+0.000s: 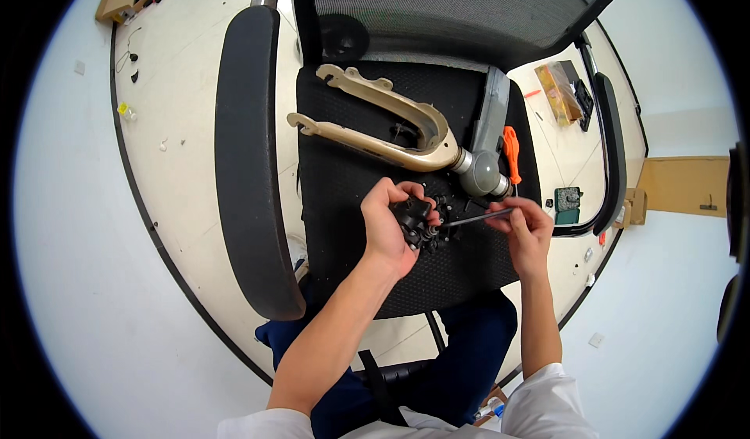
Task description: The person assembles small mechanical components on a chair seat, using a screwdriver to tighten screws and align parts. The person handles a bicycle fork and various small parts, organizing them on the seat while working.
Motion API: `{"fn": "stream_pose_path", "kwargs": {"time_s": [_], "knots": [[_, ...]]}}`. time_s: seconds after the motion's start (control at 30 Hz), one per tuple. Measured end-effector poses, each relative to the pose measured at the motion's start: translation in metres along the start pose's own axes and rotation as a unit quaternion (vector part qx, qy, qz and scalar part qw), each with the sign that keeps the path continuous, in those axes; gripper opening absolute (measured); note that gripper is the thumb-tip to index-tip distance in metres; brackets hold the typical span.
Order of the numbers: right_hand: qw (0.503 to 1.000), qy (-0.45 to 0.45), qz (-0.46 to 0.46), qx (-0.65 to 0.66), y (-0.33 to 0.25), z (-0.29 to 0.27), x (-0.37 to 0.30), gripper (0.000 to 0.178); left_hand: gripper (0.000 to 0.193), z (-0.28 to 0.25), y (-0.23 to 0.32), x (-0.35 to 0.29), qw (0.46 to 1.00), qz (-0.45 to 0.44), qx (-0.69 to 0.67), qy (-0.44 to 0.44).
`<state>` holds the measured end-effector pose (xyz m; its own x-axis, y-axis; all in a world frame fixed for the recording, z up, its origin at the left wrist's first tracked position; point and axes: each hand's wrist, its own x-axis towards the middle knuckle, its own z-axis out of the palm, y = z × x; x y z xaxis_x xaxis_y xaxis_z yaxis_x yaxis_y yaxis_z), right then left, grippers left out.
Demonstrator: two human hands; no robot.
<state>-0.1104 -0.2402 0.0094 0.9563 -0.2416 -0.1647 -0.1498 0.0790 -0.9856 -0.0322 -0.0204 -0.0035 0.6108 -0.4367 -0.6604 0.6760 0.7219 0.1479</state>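
My left hand (pixel 387 228) is closed round a chunky black mechanical part (pixel 412 214) above an office chair's black seat (pixel 336 259). In my right hand (pixel 526 232) a thin grey metal rod-shaped tool (pixel 471 219) is pinched, its far end meeting the right side of the black part. I cannot make out the exact kind of tool or tip. Small dark pieces (pixel 447 234) lie on the seat beside the part. Beyond my hands rests a beige fork (pixel 426 160), joined to a grey tube (pixel 491 111). An orange-handled screwdriver (pixel 511 148) lies right of the tube.
Padded armrests flank the seat, the left one (pixel 248 158) long and close to my left arm, the right one (pixel 612 150) farther off. A mesh backrest (pixel 445 17) rises behind. On the floor at right are a green tray (pixel 568 214) and a clear-and-orange package (pixel 558 91).
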Motion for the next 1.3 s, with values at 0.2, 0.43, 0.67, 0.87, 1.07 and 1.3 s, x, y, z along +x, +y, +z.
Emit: {"fn": "stream_pose_path", "kwargs": {"time_s": [0.2, 0.43, 0.67, 0.87, 1.07, 1.3], "knots": [[0.999, 0.017, 0.000, 0.044, -0.007, 0.016, 0.017, 0.017, 0.026, -0.002, -0.002, 0.002, 0.998, -0.061, -0.028, 0.004], [0.992, 0.117, -0.051, 0.022, 0.004, 0.044, -0.028, 0.015, 0.023, 0.002, 0.004, -0.001, 0.996, -0.040, -0.019, 0.080], [0.973, 0.146, -0.133, -0.121, -0.022, 0.072, -0.079, 0.009, 0.022, 0.006, 0.013, -0.001, 0.988, -0.044, -0.066, 0.133], [0.908, -0.086, -0.290, -0.290, -0.038, 0.093, -0.096, 0.020, 0.022, -0.003, 0.005, 0.004, 0.993, -0.014, -0.015, 0.112], [0.711, -0.391, -0.396, -0.430, -0.091, 0.081, -0.040, 0.027, 0.023, -0.002, -0.006, 0.002, 0.987, -0.066, 0.103, 0.106], [0.554, -0.576, -0.424, -0.426, -0.084, 0.131, -0.010, 0.024, 0.021, 0.005, -0.032, 0.000, 0.969, -0.135, 0.202, 0.051]]}}
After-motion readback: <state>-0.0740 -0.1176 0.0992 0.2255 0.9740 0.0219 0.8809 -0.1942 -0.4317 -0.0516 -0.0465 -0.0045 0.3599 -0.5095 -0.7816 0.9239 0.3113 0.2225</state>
